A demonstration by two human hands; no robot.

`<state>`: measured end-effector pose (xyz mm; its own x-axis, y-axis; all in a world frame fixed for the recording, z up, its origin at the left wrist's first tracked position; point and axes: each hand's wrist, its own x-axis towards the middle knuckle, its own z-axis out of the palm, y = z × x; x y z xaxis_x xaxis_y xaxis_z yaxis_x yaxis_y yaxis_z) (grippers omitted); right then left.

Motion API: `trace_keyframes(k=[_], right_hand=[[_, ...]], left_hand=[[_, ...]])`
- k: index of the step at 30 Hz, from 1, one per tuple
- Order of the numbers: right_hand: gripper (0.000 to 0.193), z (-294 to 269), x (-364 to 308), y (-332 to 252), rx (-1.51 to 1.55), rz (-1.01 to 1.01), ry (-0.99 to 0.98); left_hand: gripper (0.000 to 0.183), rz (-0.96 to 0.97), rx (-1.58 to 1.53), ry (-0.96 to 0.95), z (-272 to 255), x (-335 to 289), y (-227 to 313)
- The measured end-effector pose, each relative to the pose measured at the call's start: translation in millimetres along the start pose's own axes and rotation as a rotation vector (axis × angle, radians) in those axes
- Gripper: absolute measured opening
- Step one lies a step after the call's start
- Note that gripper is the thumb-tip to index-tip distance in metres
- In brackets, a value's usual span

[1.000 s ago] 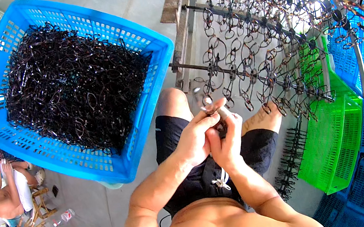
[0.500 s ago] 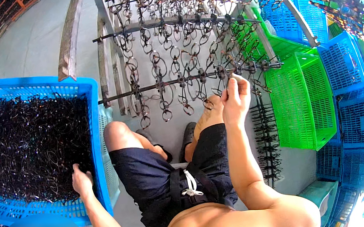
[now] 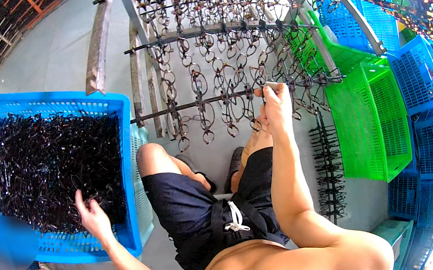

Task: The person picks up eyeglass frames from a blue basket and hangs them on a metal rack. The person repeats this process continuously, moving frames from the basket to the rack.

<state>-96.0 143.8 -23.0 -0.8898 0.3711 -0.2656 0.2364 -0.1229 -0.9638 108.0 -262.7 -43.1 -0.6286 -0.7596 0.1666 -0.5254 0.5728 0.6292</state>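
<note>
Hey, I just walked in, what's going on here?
The person's left hand is open over a heap of dark looped pieces in a blue crate. Their right hand is at a dark rod hung with similar looped pieces, fingers curled; whether it holds one is hard to tell. A green crate stands to the right.

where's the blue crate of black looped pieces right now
In the head view, the blue crate is on the left, beside the person's left knee, with the left hand over the black looped pieces inside.
</note>
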Motion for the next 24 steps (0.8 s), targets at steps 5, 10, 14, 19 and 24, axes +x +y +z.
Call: trace_keyframes(k=[5, 10, 14, 19, 24], right_hand=[[0.019, -1, 32, 36, -0.172, -0.225, 0.099], [0.014, 5, 22, 42, 0.094, -0.232, 0.101], [0.021, 8, 11, 29, 0.015, -0.210, 0.015], [0.041, 25, -26, 37, -0.621, -0.813, 0.395], [0.038, 96, -124, 42, -0.394, -0.855, -0.398]], left_hand=[[0.020, 0.283, 0.149, -0.271, -11, 17, -10], [0.021, 0.302, 0.113, -0.408, -28, 40, -9], [0.021, 0.105, -0.122, -0.160, -44, 49, -31], [0.031, -0.086, -0.491, 0.384, -47, 50, -35], [0.028, -0.269, -0.302, -0.080, 1, 29, -56]])
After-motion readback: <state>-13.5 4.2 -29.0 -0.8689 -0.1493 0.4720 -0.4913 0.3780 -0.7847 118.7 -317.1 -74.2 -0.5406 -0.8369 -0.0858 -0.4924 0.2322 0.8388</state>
